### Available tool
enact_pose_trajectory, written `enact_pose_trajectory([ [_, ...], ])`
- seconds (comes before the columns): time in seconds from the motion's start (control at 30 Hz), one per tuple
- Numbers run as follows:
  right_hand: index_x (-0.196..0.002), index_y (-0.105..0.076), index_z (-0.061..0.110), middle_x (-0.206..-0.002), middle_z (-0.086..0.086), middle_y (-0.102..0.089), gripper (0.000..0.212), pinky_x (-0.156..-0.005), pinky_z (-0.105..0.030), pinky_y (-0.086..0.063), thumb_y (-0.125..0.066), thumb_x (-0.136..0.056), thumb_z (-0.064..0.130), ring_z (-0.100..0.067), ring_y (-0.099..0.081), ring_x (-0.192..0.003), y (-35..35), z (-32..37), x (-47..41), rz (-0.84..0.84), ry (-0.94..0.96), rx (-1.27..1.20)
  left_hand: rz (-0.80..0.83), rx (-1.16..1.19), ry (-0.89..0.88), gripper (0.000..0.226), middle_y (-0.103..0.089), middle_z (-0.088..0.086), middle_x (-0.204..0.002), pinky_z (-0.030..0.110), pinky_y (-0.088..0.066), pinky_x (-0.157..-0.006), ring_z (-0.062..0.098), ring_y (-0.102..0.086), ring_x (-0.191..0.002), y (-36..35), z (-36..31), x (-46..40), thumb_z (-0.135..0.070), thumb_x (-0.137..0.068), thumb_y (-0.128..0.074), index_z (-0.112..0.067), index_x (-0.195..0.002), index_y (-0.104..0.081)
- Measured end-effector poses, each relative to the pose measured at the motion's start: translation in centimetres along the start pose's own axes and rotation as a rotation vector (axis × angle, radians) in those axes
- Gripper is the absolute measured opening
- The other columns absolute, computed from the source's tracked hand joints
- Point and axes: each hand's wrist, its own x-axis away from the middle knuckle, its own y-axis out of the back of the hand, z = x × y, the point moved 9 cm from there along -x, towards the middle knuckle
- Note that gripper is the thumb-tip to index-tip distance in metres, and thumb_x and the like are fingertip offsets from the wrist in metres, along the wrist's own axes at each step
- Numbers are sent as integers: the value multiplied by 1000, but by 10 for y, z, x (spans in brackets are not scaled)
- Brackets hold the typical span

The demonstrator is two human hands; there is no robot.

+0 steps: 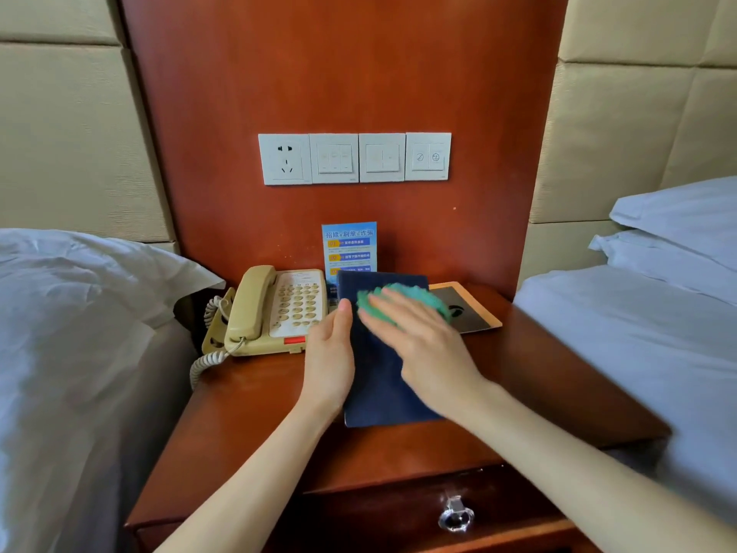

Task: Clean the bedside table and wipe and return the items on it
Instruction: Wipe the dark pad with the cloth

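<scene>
A dark blue folder (379,389) is tilted up above the wooden bedside table (247,425). My left hand (329,357) holds the folder's left edge, thumb on its front face. My right hand (418,333) lies flat on a green cloth (414,299) and presses it against the upper part of the folder. A beige corded phone (275,309) stands at the back left of the table. Behind the folder, a blue printed card (349,249) leans upright against the wall panel. A dark tablet-like board with a wooden frame (468,309) lies at the back right.
White-sheeted beds flank the table, one on the left (71,333) and one on the right (638,333). A row of white switches and a socket (355,157) is on the wood panel. A drawer with a clear knob (454,514) is below the tabletop.
</scene>
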Motion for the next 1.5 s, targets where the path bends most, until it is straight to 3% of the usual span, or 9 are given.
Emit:
enact_pose_trajectory([
  [0.1, -134, -54, 12, -139, -8, -53, 80, -111, -39, -27, -62, -64, -26, -26, -45, -132, -5, 1, 8, -7, -7, -103, -26, -4, 12, 37, -75, -9, -96, 15, -52, -71, 5, -69, -92, 2, 2, -1, -37, -102, -40, -34, -89, -74],
  [0.27, -142, -43, 16, -147, -3, -43, 65, -108, -21, -25, -53, -85, -14, -20, -36, -137, 13, -68, -27, -118, -404, -177, -34, -111, -16, 41, -71, 11, -96, 35, -49, -79, 15, -62, -87, -3, 4, 2, -36, -103, -39, -7, -95, -66],
  [0.47, -139, -47, 18, -145, -6, -46, 69, -112, -28, -24, -52, -81, -19, -22, -36, -136, -6, -7, -48, 64, -5, -196, -103, -214, -129, 43, -51, 3, -68, 25, -33, -57, 5, -39, -62, 1, -11, 6, -26, -103, -39, 5, -77, -53],
  [0.7, -141, -45, 19, -140, 0, -46, 61, -100, -31, -47, -52, -88, -11, -17, -45, -126, -4, -70, -43, 79, -275, -168, -125, -266, -131, 46, -55, 8, -75, 24, -35, -62, 8, -43, -68, 5, -10, 5, -31, -104, -36, 6, -83, -55],
  [0.87, -147, -29, 25, -153, 15, -22, 80, -112, -13, -12, -49, -84, -20, -8, -17, -144, -21, -59, 4, 75, -294, -241, -193, -216, -58, 41, -57, -6, -70, 10, -36, -54, -4, -46, -59, 13, -1, 1, -32, -104, -38, -13, -72, -56],
  [1.03, -140, -15, 42, -147, 29, -6, 86, -115, -15, -5, -49, -87, -16, 15, 6, -137, -50, -23, 51, 368, -136, -290, -376, -123, 122, 37, -59, -1, -80, 24, -38, -60, 6, -51, -70, 43, 21, -3, -35, -103, -39, -15, -78, -57],
  [1.17, -137, -25, 43, -145, 36, -10, 79, -111, -7, 0, -48, -89, -15, 17, -1, -138, -45, -3, 71, 573, 49, -409, -388, -80, 174, 37, -66, 4, -96, 27, -43, -68, 14, -59, -85, 45, 29, -4, -37, -103, -38, -9, -99, -63],
  [1.3, -136, -47, 31, -148, 26, -26, 66, -116, -17, -6, -44, -90, -16, 12, -8, -140, -36, -6, 75, 598, 102, -386, -426, -95, 196, 36, -62, 3, -89, 29, -40, -66, 13, -55, -79, 43, 31, -3, -38, -102, -38, -17, -82, -58],
  [1.5, -128, -59, 25, -142, 13, -44, 54, -104, -7, -30, -44, -92, -12, -5, -40, -132, -10, -66, 66, 261, -415, -434, -528, 86, 205, 37, -59, -2, -79, 35, -45, -72, 17, -55, -77, 59, 32, 1, -37, -102, -38, -19, -75, -57],
])
